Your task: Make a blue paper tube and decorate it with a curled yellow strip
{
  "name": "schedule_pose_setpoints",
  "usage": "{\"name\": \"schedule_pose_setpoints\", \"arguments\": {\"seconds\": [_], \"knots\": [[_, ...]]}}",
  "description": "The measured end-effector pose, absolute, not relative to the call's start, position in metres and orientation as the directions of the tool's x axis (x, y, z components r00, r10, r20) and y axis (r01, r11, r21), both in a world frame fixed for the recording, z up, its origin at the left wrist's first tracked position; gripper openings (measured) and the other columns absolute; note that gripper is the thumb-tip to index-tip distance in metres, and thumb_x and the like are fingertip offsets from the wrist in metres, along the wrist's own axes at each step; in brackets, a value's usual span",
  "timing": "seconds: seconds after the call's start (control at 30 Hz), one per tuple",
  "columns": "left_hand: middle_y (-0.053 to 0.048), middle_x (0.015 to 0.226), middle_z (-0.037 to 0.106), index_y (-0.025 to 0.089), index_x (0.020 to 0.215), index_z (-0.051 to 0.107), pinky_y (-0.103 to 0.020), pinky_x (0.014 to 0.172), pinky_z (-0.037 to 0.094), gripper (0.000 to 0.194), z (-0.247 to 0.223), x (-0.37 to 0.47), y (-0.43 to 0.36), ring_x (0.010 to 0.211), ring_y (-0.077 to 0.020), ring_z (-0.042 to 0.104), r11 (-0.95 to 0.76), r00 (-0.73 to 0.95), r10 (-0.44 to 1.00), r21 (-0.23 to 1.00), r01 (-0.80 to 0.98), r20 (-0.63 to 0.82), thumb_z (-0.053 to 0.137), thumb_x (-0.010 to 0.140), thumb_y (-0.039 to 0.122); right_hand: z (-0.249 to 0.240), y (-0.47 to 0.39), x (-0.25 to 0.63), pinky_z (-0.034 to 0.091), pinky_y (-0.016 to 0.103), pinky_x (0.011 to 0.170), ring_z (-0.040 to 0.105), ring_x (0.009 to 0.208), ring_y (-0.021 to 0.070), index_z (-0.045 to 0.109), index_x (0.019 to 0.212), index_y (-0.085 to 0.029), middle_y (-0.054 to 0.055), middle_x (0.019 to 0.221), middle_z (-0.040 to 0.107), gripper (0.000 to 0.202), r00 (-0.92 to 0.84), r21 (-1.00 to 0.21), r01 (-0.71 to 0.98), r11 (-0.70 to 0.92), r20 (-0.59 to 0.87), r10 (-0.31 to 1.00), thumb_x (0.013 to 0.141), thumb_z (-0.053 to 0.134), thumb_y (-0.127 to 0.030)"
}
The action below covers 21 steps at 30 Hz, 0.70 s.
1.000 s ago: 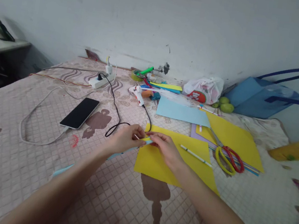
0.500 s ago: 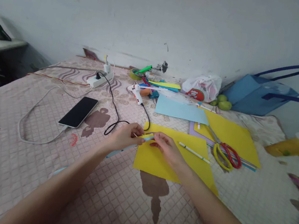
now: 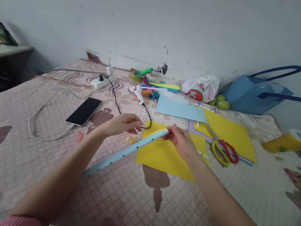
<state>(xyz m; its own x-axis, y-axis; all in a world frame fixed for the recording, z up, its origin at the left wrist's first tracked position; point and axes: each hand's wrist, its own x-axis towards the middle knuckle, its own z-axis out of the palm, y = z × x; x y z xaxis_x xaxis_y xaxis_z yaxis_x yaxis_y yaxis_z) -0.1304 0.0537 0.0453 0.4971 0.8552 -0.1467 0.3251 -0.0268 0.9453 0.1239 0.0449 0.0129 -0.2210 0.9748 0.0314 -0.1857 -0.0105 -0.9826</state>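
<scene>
Right hand (image 3: 181, 142): fingers pinch one end of the blue dotted strip (image 3: 123, 153) over the yellow sheet (image 3: 166, 160); left hand (image 3: 122, 124): fingers loosely curled, apparently gripping nothing, beyond the sheet's left edge. Strip slants down past that edge; judged best handling: light pinch, free length supported to avoid creasing.

Widest lane was the bare patterned cloth (image 3: 126, 196) on my side of the blue strip (image 3: 124, 153). Strip slanted from my right hand (image 3: 182, 140) toward my left forearm (image 3: 65, 172), barring a straight push forward. Phone (image 3: 84, 111) and looped white cable (image 3: 36, 120) hemmed the left. Black cord (image 3: 149, 117) lay just off my left hand (image 3: 126, 123), glue gun (image 3: 137, 94) behind it. Scissors (image 3: 225, 152) obstructed the right; blue bag (image 3: 257, 95) closed the far right.
</scene>
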Motion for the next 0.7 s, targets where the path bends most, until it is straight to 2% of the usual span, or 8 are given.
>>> {"name": "schedule_pose_setpoints", "arguments": {"seconds": [0.07,0.2,0.27,0.4,0.53,0.7], "knots": [[-0.009,0.095,0.066,0.014,0.098,0.056,-0.029,0.074,0.048,0.033,0.047,-0.131,0.056,0.082,-0.0151,0.063,-0.109,0.465,0.884,0.944,0.312,-0.052,0.053,0.081,0.042,0.022,0.047,0.128,0.048,0.029,0.059,0.059,0.060,0.0139,0.065,0.075,-0.018,0.003,0.066,0.063,0.036,-0.178,-0.980,-0.199,0.019,0.056,0.982,0.076,0.059,-0.053],[-0.009,0.097,0.065,0.014,0.095,0.058,-0.030,0.075,0.048,0.025,0.047,-0.125,0.053,0.085,-0.0162,0.061,-0.256,0.417,0.907,0.872,0.418,0.067,0.058,0.077,0.032,0.040,0.053,0.138,0.046,0.028,0.054,0.057,0.056,0.0140,0.062,0.070,-0.018,0.002,0.060,0.061,0.042,-0.144,-0.977,-0.196,0.090,0.119,0.982,0.076,0.055,-0.060],[-0.009,0.103,0.063,0.015,0.098,0.058,-0.030,0.078,0.048,0.025,0.044,-0.116,0.048,0.092,-0.0170,0.061,-0.310,0.502,0.861,0.868,0.389,0.083,0.057,0.075,0.024,0.048,0.057,0.142,0.044,0.028,0.052,0.056,0.055,0.0141,0.061,0.068,-0.019,0.003,0.059,0.060,0.046,-0.146,-0.979,-0.174,0.104,0.131,0.981,0.077,0.051,-0.062],[-0.010,0.118,0.058,0.019,0.111,0.056,-0.034,0.088,0.045,0.041,0.036,-0.091,0.036,0.107,-0.0199,0.055,-0.369,0.658,0.740,0.902,0.224,0.139,0.059,0.070,0.015,0.059,0.061,0.147,0.041,0.029,0.051,0.054,0.053,0.0147,0.058,0.066,-0.020,0.003,0.058,0.059,0.047,-0.139,-0.986,-0.132,0.102,0.120,0.983,0.078,0.046,-0.064],[-0.010,0.108,0.063,0.017,0.109,0.056,-0.035,0.087,0.045,0.039,0.033,-0.068,0.030,0.103,-0.0209,0.058,-0.256,0.754,0.646,0.964,0.067,0.119,0.064,0.072,0.018,0.068,0.066,0.149,0.040,0.028,0.051,0.053,0.051,0.0145,0.055,0.065,-0.020,0.002,0.056,0.057,0.050,-0.122,-0.988,-0.135,0.072,0.089,0.989,0.079,0.042,-0.067],[-0.009,0.089,0.067,0.014,0.102,0.058,-0.030,0.077,0.048,0.032,0.033,-0.063,0.030,0.084,-0.0169,0.064,-0.075,0.759,0.649,0.997,-0.013,0.059,0.066,0.074,0.028,0.079,0.080,0.159,0.038,0.026,0.046,0.050,0.047,0.0127,0.051,0.062,-0.021,0.000,0.053,0.054,0.046,-0.136,-0.976,-0.215,0.019,0.049,0.989,0.081,0.045,-0.062]]}}
